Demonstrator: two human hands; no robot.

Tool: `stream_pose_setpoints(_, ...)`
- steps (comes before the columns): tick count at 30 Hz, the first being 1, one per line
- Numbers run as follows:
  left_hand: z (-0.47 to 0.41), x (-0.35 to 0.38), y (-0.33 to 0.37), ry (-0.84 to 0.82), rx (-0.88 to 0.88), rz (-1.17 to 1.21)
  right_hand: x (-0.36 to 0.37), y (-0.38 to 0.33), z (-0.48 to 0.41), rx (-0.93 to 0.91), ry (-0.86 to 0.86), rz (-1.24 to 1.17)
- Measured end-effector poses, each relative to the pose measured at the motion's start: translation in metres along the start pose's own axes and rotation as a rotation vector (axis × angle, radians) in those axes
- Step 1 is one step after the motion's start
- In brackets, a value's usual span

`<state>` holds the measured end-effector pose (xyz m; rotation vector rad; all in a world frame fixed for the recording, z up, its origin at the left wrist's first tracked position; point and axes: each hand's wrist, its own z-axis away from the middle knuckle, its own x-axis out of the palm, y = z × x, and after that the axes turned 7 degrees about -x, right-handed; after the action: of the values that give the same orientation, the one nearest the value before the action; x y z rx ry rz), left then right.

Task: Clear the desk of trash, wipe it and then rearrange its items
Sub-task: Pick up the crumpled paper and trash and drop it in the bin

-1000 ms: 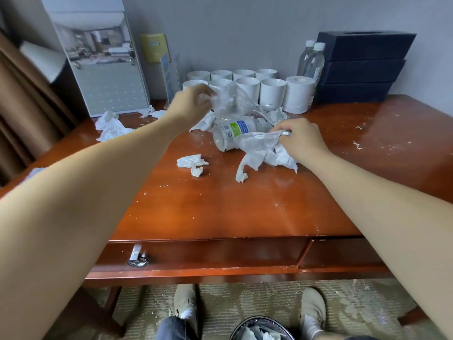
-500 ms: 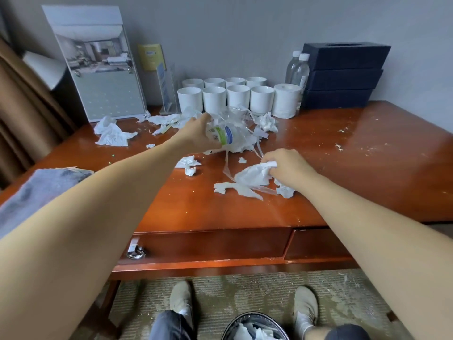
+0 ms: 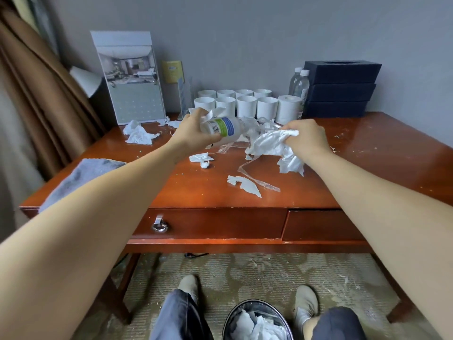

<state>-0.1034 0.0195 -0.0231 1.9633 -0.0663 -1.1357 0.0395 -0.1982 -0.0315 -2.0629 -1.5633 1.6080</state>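
My left hand [image 3: 193,132] grips an empty plastic bottle [image 3: 224,127] with a green and blue label, lifted on its side above the wooden desk [image 3: 367,163], together with a scrap of tissue. My right hand [image 3: 305,139] clutches a bunch of crumpled white tissue [image 3: 269,143] that hangs down toward the desk. Loose tissue scraps lie on the desk: one pile [image 3: 138,133] at the back left, small bits [image 3: 202,159] in the middle, a torn piece [image 3: 244,185] near the front beside a clear plastic strip [image 3: 257,179].
Several white cups [image 3: 246,105], a toilet roll [image 3: 289,111], two water bottles [image 3: 300,83] and stacked dark boxes [image 3: 340,88] line the back wall. A picture stand [image 3: 133,82] is back left, a grey cloth [image 3: 81,175] front left. A bin [image 3: 257,322] with tissues sits between my feet.
Both hands have lifted off the desk with the bottle and the tissue bunch. My view has pulled back, showing more of the floor and the bin.
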Motion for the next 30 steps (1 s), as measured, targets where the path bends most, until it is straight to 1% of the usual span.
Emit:
stream_pose_setpoints(6, 0.054, -0.028, 0.001, 0.019, 0.001, 0.057, -0.026, -0.026, 0.033, -0.028, 0.0, -0.038)
stream_pose_setpoints(11, 0.103, -0.047, 0.001, 0.056, 0.014, 0.108, -0.045, -0.043, 0.068, -0.073, 0.069, -0.076)
stream_pose_setpoints(18, 0.155, -0.05, -0.004, 0.037, 0.002, 0.154, -0.064, -0.04, 0.103, -0.055, 0.134, -0.097)
stream_pose_setpoints(24, 0.153, -0.036, -0.01, 0.024, -0.036, 0.117, -0.057, -0.028, 0.103, -0.017, 0.123, -0.089)
stream_pose_setpoints(30, 0.107, -0.03, -0.02, -0.001, -0.08, 0.132, -0.042, -0.035, 0.061, 0.003, 0.146, -0.061)
